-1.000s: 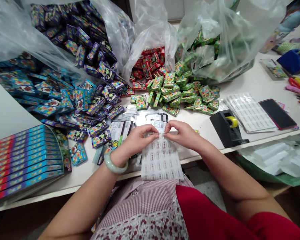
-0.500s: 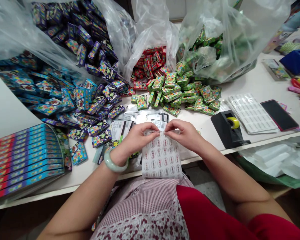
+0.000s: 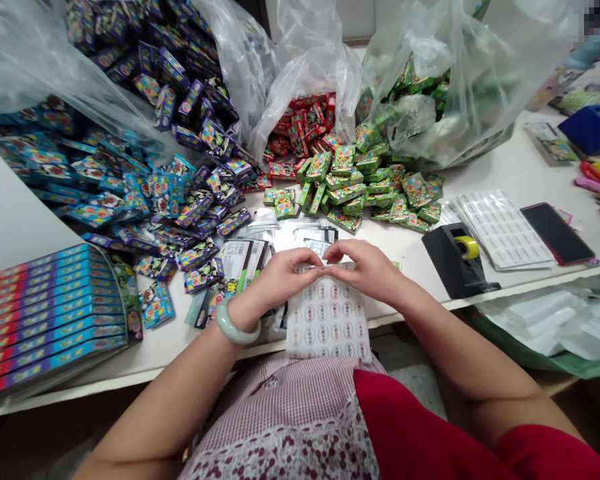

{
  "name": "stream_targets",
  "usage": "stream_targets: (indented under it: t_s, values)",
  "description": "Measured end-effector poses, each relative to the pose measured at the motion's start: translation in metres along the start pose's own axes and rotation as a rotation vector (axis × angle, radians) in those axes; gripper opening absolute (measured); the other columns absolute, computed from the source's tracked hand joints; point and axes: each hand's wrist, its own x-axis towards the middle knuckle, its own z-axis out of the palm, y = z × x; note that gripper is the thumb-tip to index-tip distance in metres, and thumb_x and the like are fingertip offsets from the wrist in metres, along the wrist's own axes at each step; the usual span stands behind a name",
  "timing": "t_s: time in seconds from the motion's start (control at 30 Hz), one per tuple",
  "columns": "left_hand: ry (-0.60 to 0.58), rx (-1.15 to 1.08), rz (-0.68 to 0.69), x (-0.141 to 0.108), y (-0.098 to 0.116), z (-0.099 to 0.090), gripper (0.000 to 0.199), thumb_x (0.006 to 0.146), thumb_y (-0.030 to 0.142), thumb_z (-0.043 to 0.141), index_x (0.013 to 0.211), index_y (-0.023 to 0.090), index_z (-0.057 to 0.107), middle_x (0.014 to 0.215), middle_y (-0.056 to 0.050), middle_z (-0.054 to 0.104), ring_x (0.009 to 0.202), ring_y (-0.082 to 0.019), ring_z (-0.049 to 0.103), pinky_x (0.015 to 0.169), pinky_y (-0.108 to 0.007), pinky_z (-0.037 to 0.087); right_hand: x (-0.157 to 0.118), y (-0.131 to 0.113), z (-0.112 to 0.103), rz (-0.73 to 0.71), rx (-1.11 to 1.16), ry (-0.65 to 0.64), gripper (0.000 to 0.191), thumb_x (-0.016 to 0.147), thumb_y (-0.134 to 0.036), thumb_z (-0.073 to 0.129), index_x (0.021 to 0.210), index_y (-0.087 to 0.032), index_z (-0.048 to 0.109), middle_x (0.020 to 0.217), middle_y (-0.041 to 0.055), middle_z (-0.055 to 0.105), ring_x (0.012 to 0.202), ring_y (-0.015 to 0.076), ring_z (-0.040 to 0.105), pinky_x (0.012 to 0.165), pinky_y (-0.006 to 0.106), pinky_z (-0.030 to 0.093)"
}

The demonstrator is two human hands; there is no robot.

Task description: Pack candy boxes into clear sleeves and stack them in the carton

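Observation:
A white sheet of oval stickers with reddish print (image 3: 327,320) hangs over the table's front edge before my lap. My left hand (image 3: 293,273) pinches its top edge between thumb and fingers. Close beside it, my right hand (image 3: 363,267) grips the same top edge, and the fingertips of both hands nearly meet. The fingers cover part of the top row of stickers. Just beyond the hands lie flat printed packets with barcodes (image 3: 240,257) and clear plastic sleeves (image 3: 290,230).
Small purple boxes (image 3: 195,207), blue boxes (image 3: 155,193), red boxes (image 3: 307,123) and green boxes (image 3: 345,177) spill from plastic bags. Stacked boxes (image 3: 55,320) stand left. Rightward are a black tape dispenser (image 3: 450,263), more sticker sheets (image 3: 505,230) and a phone (image 3: 557,233).
Both hands have drawn slightly closer together at the sheet's top edge, with the fingers more closed over it. The sheet has shifted a little right and down.

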Motion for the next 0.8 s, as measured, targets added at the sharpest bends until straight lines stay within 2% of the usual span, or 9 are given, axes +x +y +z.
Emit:
stream_targets:
  t_s: [0.17,0.37,0.5,0.63,0.7,0.8]
  values:
    - [0.081,-0.109,-0.006,-0.009,-0.009,-0.01,0.025,0.08,0.033,0.065,0.101,0.019,0.063,0.1,-0.005,0.067,0.093,-0.016,0.061,0.085,-0.031,0.048,0.004,-0.004,-0.002,0.056,0.055,-0.018,0.003,0.083,-0.017,0.064,0.085,-0.02,0.064,0.082,0.0005,0.067,0.076,0.0144,0.06,0.068,0.027,0.044]
    - [0.145,-0.048,-0.091,-0.018,-0.012,-0.015,0.015,0.081,0.032,0.063,0.084,0.017,0.065,0.083,-0.003,0.068,0.08,-0.016,0.061,0.078,-0.03,0.048,0.004,-0.005,0.001,0.038,0.024,-0.032,0.01,0.081,-0.011,0.061,0.082,-0.02,0.064,0.081,0.0001,0.067,0.077,0.0147,0.061,0.069,0.027,0.043]
    - [0.132,-0.052,-0.089,-0.017,-0.006,-0.012,0.014,0.081,0.03,0.06,0.079,0.017,0.063,0.077,-0.001,0.065,0.074,-0.014,0.058,0.073,-0.028,0.046,0.004,-0.006,0.0,0.021,-0.033,-0.038,0.007,0.083,-0.019,0.065,0.09,-0.02,0.064,0.085,0.0012,0.069,0.08,0.0161,0.062,0.073,0.029,0.043]
    - [0.093,-0.034,-0.045,-0.014,0.002,-0.008,0.013,0.081,0.028,0.059,0.076,0.016,0.063,0.076,0.0,0.064,0.075,-0.013,0.057,0.075,-0.028,0.045,0.008,-0.012,-0.004,-0.04,-0.169,-0.074,0.011,0.083,-0.027,0.068,0.092,-0.021,0.066,0.089,0.0006,0.071,0.085,0.0179,0.063,0.082,0.033,0.04]
    - [0.083,-0.032,-0.04,-0.014,0.003,-0.007,0.014,0.082,0.028,0.058,0.076,0.016,0.064,0.077,-0.001,0.064,0.075,-0.013,0.057,0.076,-0.028,0.045,0.01,-0.014,-0.004,-0.03,-0.166,-0.087,0.007,0.083,-0.026,0.067,0.088,-0.021,0.066,0.086,0.0,0.071,0.082,0.0167,0.063,0.079,0.031,0.041]
    - [0.117,-0.087,-0.073,-0.016,-0.001,-0.007,0.016,0.082,0.031,0.06,0.087,0.017,0.065,0.081,-0.001,0.065,0.077,-0.014,0.058,0.074,-0.028,0.045,0.012,-0.014,-0.002,0.019,-0.108,-0.092,0.004,0.085,-0.022,0.063,0.084,-0.02,0.066,0.082,0.0,0.071,0.078,0.0148,0.063,0.073,0.027,0.042]
